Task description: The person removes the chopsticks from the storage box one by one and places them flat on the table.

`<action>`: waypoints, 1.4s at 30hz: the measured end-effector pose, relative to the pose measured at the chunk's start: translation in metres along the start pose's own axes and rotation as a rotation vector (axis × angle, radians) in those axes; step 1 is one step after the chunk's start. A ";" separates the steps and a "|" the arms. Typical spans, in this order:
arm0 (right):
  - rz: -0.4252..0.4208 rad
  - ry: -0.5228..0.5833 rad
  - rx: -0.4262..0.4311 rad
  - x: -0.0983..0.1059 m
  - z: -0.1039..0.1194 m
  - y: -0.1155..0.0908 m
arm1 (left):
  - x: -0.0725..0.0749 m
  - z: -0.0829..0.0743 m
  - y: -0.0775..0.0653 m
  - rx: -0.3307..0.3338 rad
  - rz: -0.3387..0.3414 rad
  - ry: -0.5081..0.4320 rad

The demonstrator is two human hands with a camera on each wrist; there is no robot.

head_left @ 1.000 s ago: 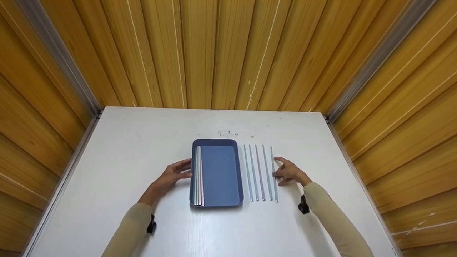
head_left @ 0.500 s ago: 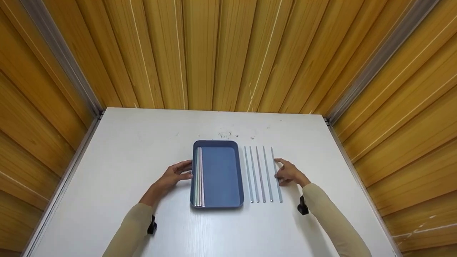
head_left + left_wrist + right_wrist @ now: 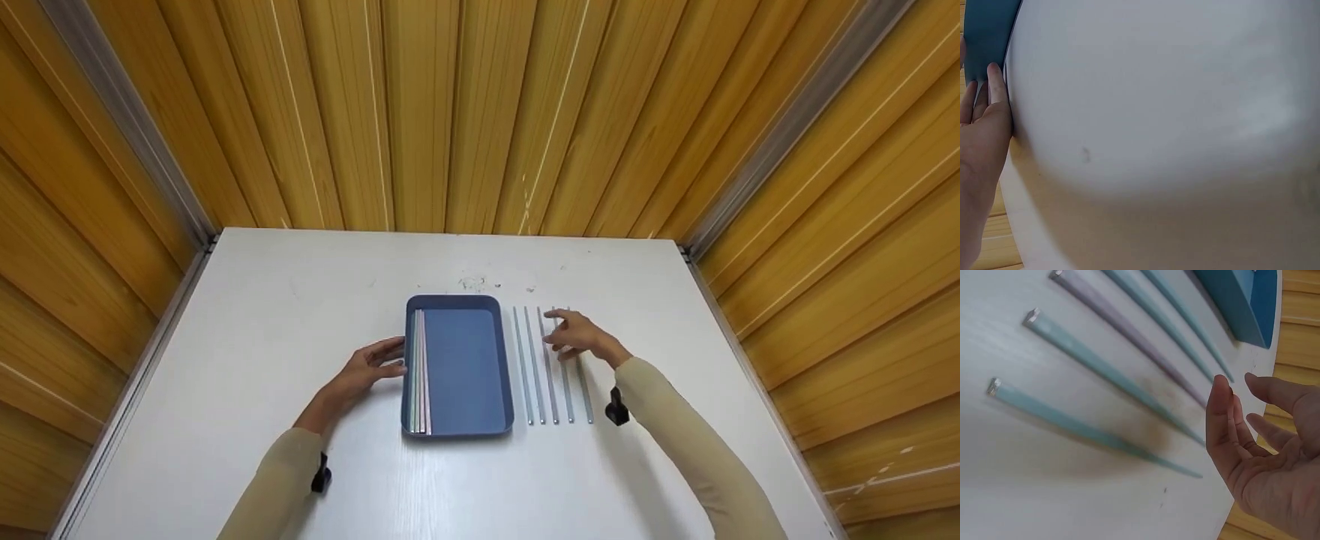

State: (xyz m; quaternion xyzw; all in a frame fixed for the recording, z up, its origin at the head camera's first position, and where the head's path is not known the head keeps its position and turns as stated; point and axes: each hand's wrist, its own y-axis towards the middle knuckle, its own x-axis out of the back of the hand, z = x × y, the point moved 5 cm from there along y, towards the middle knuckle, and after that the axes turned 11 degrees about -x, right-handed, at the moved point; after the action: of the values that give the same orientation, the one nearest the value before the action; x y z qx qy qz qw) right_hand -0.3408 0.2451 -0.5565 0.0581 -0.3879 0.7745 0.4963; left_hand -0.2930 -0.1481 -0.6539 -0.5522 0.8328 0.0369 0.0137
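Observation:
A blue rectangular tray lies on the white table, with several chopsticks side by side along its left wall. My left hand touches the tray's left side with its fingers extended; in the left wrist view those fingers lie against the tray wall. To the right of the tray, several light blue chopsticks and a purplish chopstick lie in a spaced row. Over the right part of this row hovers my right hand, fingers loosely bent and holding nothing. It hides the upper parts of the rightmost chopsticks.
The white table ends at a back edge against yellow wood-patterned panels. Small dark marks show on the tabletop behind the tray. Metal frame posts stand at both back corners.
The rightmost chopstick's near end has shifted right, away from its neighbour. My right hand has left that chopstick and moved left and farther back over the row. The left hand stays at the tray.

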 end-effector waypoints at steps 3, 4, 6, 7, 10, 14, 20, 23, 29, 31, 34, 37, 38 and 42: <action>0.033 -0.009 0.056 -0.014 0.021 0.003 | 0.000 -0.001 0.000 -0.005 0.004 -0.013; 0.050 -0.006 0.075 -0.019 0.027 0.005 | 0.000 -0.001 0.000 -0.002 0.002 -0.015; 0.080 -0.012 0.103 -0.029 0.039 0.007 | 0.000 -0.001 0.000 -0.001 -0.001 -0.017; 0.093 -0.021 0.119 -0.034 0.045 0.008 | 0.000 0.000 0.000 0.001 -0.003 -0.016; 0.120 -0.047 0.145 -0.049 0.061 0.012 | 0.001 0.000 -0.001 0.009 -0.015 -0.014; 0.134 -0.081 0.153 -0.069 0.074 0.017 | 0.000 0.000 -0.001 0.005 -0.011 -0.018; 0.205 -0.083 0.118 -0.102 0.080 0.027 | 0.002 -0.001 -0.001 0.015 -0.030 -0.029; 0.232 -0.082 0.100 -0.117 0.080 0.032 | 0.002 -0.001 -0.001 0.021 -0.037 -0.021; 0.279 -0.002 0.078 -0.144 0.079 0.045 | 0.001 0.002 -0.001 0.016 -0.017 -0.029; 0.295 0.044 0.085 -0.151 0.080 0.049 | 0.000 0.002 -0.001 0.009 -0.006 -0.031; 0.299 0.109 0.093 -0.160 0.081 0.055 | 0.000 0.002 0.000 0.003 -0.004 -0.036; 0.266 0.131 0.090 -0.166 0.082 0.058 | 0.001 0.002 0.001 0.010 -0.007 -0.029; 0.250 0.125 0.088 -0.167 0.082 0.058 | 0.001 0.002 0.001 0.010 -0.006 -0.027; 0.179 0.081 0.096 -0.174 0.084 0.055 | 0.002 0.001 0.001 0.010 -0.002 -0.025</action>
State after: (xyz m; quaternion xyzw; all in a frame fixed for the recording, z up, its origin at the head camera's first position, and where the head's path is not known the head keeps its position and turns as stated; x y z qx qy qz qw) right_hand -0.3235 0.0528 -0.6112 0.0153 -0.3336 0.8352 0.4369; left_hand -0.2944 -0.1492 -0.6555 -0.5526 0.8320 0.0397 0.0268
